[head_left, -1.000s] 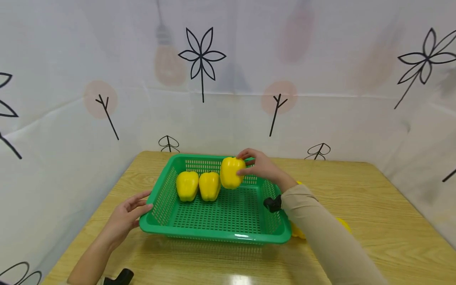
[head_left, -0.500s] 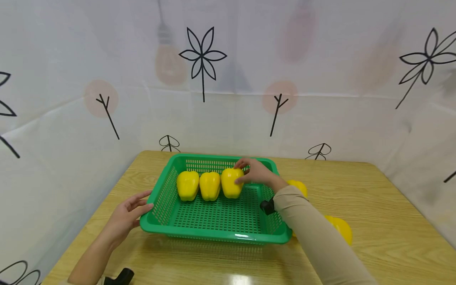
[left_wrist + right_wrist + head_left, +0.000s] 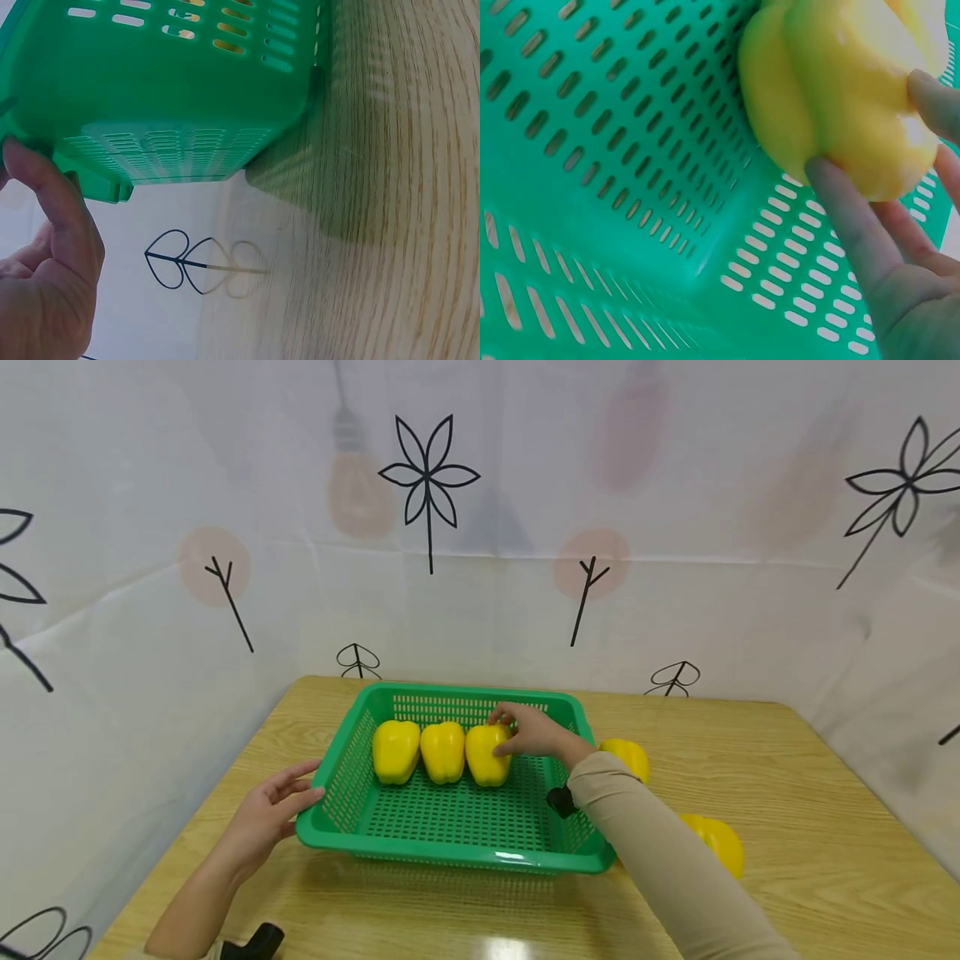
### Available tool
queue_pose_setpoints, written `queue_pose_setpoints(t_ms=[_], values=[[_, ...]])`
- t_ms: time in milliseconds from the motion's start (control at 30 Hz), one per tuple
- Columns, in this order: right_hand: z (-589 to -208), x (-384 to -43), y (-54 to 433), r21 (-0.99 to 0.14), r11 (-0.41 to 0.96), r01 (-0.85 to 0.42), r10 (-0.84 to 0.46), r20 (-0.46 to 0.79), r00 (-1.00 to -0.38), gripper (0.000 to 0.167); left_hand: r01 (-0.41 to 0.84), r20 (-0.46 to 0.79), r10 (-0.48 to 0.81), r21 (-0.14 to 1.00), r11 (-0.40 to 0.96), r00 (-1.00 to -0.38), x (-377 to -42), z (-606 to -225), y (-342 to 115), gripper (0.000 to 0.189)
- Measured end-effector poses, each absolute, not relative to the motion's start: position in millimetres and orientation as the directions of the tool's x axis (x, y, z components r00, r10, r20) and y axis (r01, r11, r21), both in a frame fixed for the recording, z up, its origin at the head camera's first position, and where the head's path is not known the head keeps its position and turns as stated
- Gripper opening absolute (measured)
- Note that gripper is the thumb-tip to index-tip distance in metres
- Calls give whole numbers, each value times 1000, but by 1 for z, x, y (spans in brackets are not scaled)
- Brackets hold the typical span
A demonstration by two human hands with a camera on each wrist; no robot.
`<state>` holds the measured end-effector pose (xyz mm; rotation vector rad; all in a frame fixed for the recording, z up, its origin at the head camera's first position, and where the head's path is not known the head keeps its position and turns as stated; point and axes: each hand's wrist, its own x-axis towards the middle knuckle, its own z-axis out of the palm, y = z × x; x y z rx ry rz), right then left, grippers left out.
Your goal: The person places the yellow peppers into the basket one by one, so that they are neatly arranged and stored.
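A green slatted plastic basket (image 3: 450, 850) rests on the table, with three yellow bell peppers in a row along its far side. My right hand (image 3: 528, 731) holds the rightmost bell pepper (image 3: 483, 764) from its right, down on the basket floor. In the right wrist view, the thumb and fingertips press on the glossy bell pepper (image 3: 847, 97). To its left stand the middle bell pepper (image 3: 442, 753) and the left bell pepper (image 3: 395, 753). My left hand (image 3: 258, 818) grips the basket's left rim, thumb on top; the left wrist view shows a finger bent at the rim (image 3: 56, 180).
Two more yellow bell peppers lie on the wooden table (image 3: 810, 793) right of the basket: one farther back (image 3: 626, 758), one nearer (image 3: 720, 847) and partly behind the right sleeve (image 3: 667, 852). A white printed cloth (image 3: 495, 618) hangs behind the table.
My right hand has lowered the bell pepper from above the basket floor to beside the middle one. My left hand has stayed on the rim.
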<state>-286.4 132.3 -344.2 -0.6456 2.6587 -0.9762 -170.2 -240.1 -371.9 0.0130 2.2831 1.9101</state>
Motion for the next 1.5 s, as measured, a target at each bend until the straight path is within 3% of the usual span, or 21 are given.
queue_pose_setpoints(t_ms=[200, 733, 1333, 1500], values=[[-346, -287, 135, -687, 681, -252, -456, -130, -880, 55, -99, -121, 109, 977, 187, -987, -170, -371, -238, 62], [-329, -278, 140, -748, 622, -234, -447, -93, -890, 51, -99, -121, 107, 976, 194, -987, -170, -368, -238, 62], [-303, -260, 153, -831, 388, -399, -487, 183, -854, 40, -102, -124, 102, 975, 197, -987, -170, -369, -240, 62], [-300, -253, 156, -818, 379, -432, -477, 228, -849, 36, -99, -120, 104, 978, 186, -987, -169, -369, -239, 61]])
